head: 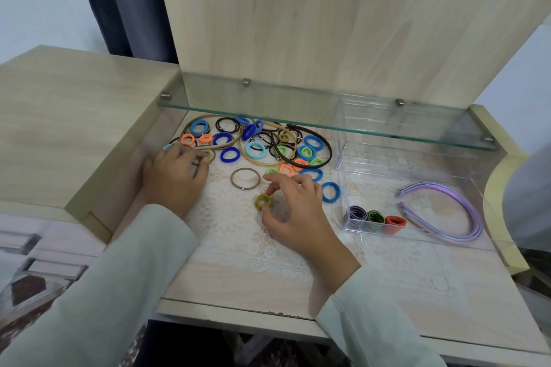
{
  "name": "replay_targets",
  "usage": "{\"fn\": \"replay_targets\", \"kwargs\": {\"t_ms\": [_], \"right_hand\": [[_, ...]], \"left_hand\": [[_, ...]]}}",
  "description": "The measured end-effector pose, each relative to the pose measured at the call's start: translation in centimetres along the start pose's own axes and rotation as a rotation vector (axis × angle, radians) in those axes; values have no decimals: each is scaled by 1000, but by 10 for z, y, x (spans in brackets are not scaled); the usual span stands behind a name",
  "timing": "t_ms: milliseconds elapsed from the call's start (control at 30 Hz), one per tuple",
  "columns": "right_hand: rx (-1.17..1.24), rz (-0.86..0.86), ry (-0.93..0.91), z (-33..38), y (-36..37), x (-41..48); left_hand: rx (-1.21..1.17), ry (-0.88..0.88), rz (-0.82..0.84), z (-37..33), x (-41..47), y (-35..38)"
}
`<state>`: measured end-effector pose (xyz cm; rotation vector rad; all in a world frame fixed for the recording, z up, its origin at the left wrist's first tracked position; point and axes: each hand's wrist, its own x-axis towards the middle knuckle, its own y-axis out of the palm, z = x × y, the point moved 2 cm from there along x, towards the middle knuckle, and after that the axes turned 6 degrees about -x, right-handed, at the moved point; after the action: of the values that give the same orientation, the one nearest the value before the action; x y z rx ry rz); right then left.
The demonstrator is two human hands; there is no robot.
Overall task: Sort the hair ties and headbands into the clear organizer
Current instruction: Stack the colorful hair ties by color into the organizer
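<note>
Right grip (293,205): fingertips pinched on olive ties (263,201), mid-table.
Left grip (176,177): fingers flat on pile's (256,143) left edge, holding nothing.
Risk: loose stack may spill before reaching organizer (417,235).

Soft, even indoor light – faint shadows under the hands, mild glare on the glass shelf (325,125), edges bowed, slight overall blur.
</note>
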<state>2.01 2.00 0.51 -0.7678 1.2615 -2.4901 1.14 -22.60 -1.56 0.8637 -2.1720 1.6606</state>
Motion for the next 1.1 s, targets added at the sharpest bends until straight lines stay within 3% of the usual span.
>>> {"fn": "replay_targets", "kwargs": {"t_ms": [267, 733, 867, 1100], "right_hand": [[163, -74, 117, -5, -4, 0], [170, -122, 182, -13, 0, 3], [196, -115, 193, -14, 1, 3], [230, -92, 209, -15, 2, 5]], "left_hand": [[-41, 42, 21, 2, 0, -1], [-124, 64, 77, 5, 3, -3], [-183, 159, 9, 0, 1, -7], [-182, 350, 58, -6, 0, -7]]}}
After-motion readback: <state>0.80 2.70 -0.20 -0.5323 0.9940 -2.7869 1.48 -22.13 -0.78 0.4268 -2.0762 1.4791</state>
